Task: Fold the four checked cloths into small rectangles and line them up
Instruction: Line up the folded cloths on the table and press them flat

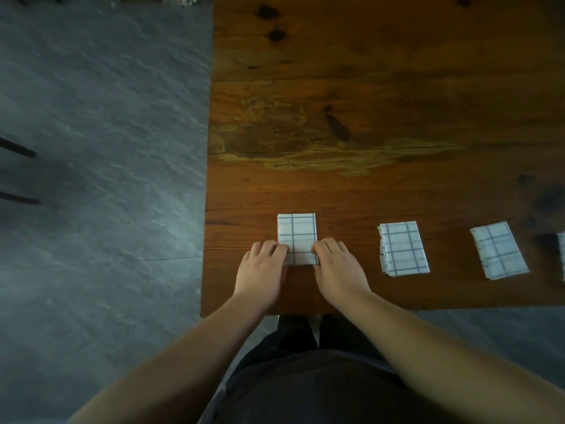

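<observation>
A white cloth with blue checks (297, 234), folded into a small rectangle, lies near the left end of the wooden table (367, 102). My left hand (263, 270) grips its lower left edge and my right hand (339, 267) grips its lower right edge, fingers curled onto the cloth. To the right, a second folded checked cloth (403, 249) and a third (498, 254) lie in a row along the front of the table. A sliver of a fourth cloth (562, 255) shows at the right frame edge.
The table's left edge (206, 209) and front edge (428, 307) border a grey stone floor (91, 148). Two dark thin legs of some furniture (18, 148) poke in at the far left. My dark clothing fills the bottom.
</observation>
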`<control>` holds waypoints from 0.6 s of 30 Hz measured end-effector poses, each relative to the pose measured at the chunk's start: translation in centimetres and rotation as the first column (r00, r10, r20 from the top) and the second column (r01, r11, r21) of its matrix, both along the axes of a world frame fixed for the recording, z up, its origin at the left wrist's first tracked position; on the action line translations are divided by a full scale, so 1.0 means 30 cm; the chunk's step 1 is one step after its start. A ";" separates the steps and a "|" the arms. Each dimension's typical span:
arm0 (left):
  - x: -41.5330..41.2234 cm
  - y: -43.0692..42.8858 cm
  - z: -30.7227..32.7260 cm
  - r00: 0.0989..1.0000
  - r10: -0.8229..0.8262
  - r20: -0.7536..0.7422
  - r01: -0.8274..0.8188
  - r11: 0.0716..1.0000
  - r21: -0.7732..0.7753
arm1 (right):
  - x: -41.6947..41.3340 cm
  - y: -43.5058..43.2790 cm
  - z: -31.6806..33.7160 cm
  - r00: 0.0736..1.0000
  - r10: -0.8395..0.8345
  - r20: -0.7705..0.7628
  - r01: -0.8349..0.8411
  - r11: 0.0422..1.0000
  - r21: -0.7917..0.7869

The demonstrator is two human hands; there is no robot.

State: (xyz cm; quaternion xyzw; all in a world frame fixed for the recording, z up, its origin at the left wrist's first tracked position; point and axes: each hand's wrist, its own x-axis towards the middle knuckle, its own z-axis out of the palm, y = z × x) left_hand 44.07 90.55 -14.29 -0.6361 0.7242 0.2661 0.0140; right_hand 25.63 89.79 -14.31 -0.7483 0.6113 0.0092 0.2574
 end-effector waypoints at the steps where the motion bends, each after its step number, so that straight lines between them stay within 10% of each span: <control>1: -0.001 0.002 0.001 1.000 0.010 0.002 -0.010 1.000 0.002 | -0.002 -0.001 0.000 1.000 0.003 0.002 -0.003 1.000 0.001; 18: -0.311 -0.007 0.136 0.993 -0.068 -0.100 0.069 0.997 0.014 | -0.326 0.023 0.090 0.983 -0.183 0.027 0.183 0.983 -0.005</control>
